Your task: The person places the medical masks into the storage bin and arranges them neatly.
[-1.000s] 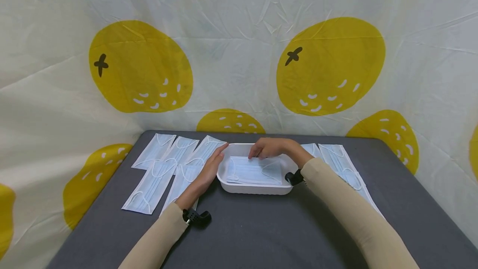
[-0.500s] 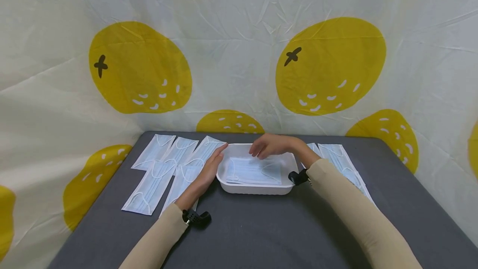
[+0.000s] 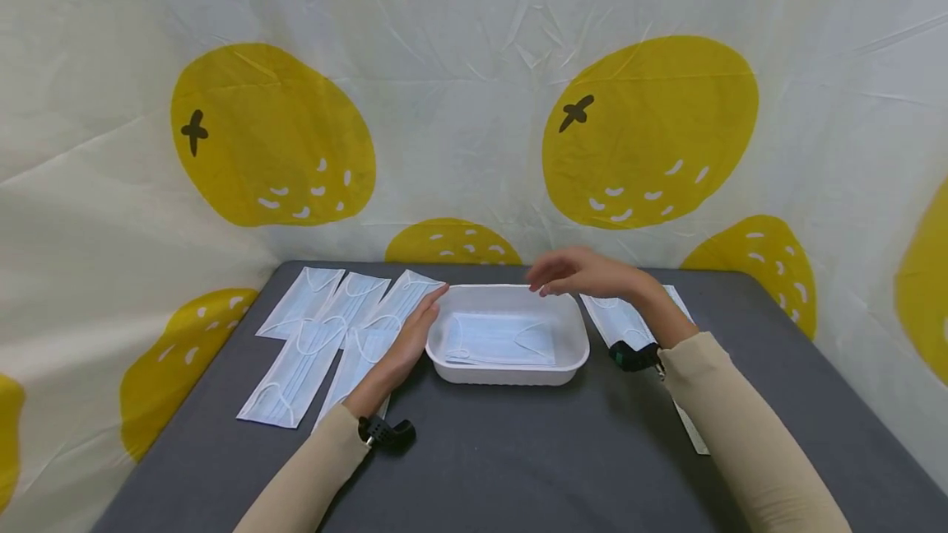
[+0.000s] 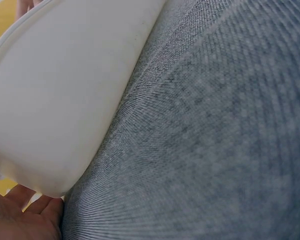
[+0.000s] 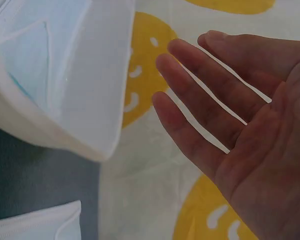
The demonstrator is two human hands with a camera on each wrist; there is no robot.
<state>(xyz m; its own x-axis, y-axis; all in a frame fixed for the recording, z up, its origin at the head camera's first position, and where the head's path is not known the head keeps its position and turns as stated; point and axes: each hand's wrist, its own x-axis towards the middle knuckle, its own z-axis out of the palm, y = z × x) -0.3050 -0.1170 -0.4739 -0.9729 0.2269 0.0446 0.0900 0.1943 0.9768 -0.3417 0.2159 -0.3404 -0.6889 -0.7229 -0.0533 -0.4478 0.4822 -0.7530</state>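
A white plastic tub (image 3: pixel 511 377) stands mid-table, and a light-blue face mask (image 3: pixel 499 340) lies flat inside it. My left hand (image 3: pixel 407 344) rests against the tub's left side with straight fingers; the left wrist view shows that hand (image 4: pixel 27 215) at the tub's corner (image 4: pixel 55 170). Above the tub's far right corner hovers my right hand (image 3: pixel 585 271), holding nothing. In the right wrist view its fingers are loosely spread beside the tub wall (image 5: pixel 97 100), apart from it.
Several face masks (image 3: pixel 296 368) overlap on the table to the left of the tub. More masks (image 3: pixel 618 321) lie to the right, partly hidden under my right forearm. A curtain (image 3: pixel 459 105) with yellow fruit prints hangs behind the dark grey table (image 3: pixel 504 467).
My right hand has risen out of the tub and moved right, away from the mask inside. The left hand keeps its place at the tub's side.
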